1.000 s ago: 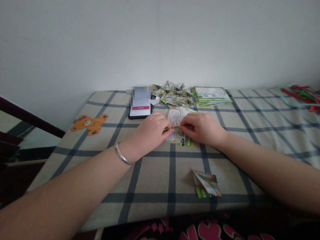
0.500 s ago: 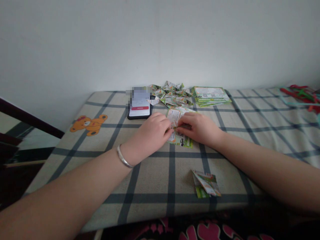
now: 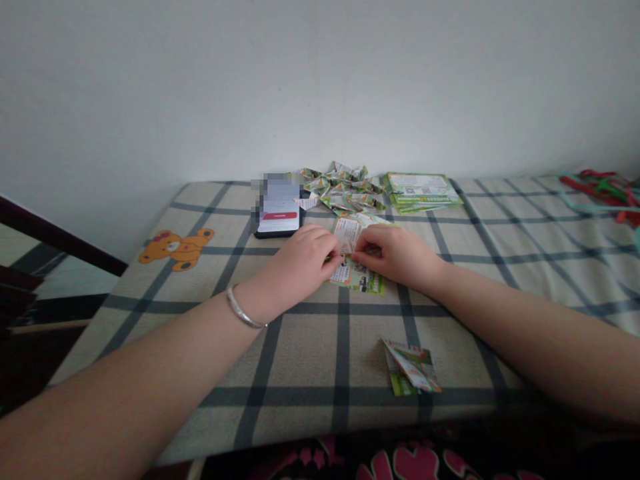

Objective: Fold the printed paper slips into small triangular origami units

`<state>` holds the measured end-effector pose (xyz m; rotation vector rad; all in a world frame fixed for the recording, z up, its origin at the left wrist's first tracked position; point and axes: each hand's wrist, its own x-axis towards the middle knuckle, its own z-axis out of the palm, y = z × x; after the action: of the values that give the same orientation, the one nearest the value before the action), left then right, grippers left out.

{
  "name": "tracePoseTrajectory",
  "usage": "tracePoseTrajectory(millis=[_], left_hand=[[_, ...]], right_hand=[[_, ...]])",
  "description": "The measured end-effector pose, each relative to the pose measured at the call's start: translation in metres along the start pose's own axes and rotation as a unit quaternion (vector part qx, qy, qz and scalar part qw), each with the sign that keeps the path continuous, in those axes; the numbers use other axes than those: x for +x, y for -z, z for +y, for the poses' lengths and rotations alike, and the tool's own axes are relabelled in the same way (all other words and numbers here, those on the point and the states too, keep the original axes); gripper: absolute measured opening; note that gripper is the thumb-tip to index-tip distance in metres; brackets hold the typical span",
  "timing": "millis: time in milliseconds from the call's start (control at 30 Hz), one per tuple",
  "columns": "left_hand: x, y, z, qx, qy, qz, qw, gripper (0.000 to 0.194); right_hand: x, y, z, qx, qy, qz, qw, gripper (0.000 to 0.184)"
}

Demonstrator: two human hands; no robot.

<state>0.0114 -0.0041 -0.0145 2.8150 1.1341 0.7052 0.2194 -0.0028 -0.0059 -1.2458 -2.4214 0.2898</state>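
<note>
**Both my hands on the printed leaflet**

Nearest to me, at the front edge of the checked cloth (image 3: 310,347), lies a folded leaflet piece (image 3: 413,373), well apart from my hands and untouched; a silver bangle (image 3: 241,311) sits on my left wrist.

Further in, my left hand (image 3: 295,267) rests knuckles up on the cloth, its fingertips curled and pressed together against the left edge of the green and white leaflet (image 3: 356,275); my right hand (image 3: 397,253) meets it from the other side, thumb and fingers pinching the same leaflet near its middle; the fingertips of the two hands are almost touching; the leaflet lies flat on the cloth between and under them, its near corner showing below my fingers and its far part above them.

To the left, a printed orange bear (image 3: 175,245) marks the cloth; just beyond my left hand lies a phone (image 3: 277,212) with its screen lit; beside it, near the wall, a heap of folded paper pieces (image 3: 343,187), then a flat stack of leaflets (image 3: 423,190); far right, a tangle of red and green cords (image 3: 607,189).
</note>
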Motion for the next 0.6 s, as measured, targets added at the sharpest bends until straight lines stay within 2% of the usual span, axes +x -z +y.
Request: tracePoseTrajectory(millis=[133, 267, 400, 600], left_hand=[[0.000, 0.001, 0.000, -0.006, -0.014, -0.004, 1.000, 0.014], [-0.001, 0.001, -0.002, -0.011, -0.021, 0.007, 1.000, 0.002], [-0.001, -0.002, -0.006, -0.024, -0.049, 0.006, 0.998, 0.013], [0.000, 0.001, -0.010, -0.034, -0.073, 0.013, 0.997, 0.012]], right_hand=[[-0.001, 0.001, 0.000, 0.003, -0.006, 0.003, 1.000, 0.010], [-0.002, 0.002, 0.001, 0.015, -0.020, 0.002, 1.000, 0.008], [-0.005, 0.004, 0.002, 0.006, 0.000, 0.003, 1.000, 0.013], [-0.009, 0.006, 0.001, -0.039, 0.014, 0.014, 0.999, 0.008]])
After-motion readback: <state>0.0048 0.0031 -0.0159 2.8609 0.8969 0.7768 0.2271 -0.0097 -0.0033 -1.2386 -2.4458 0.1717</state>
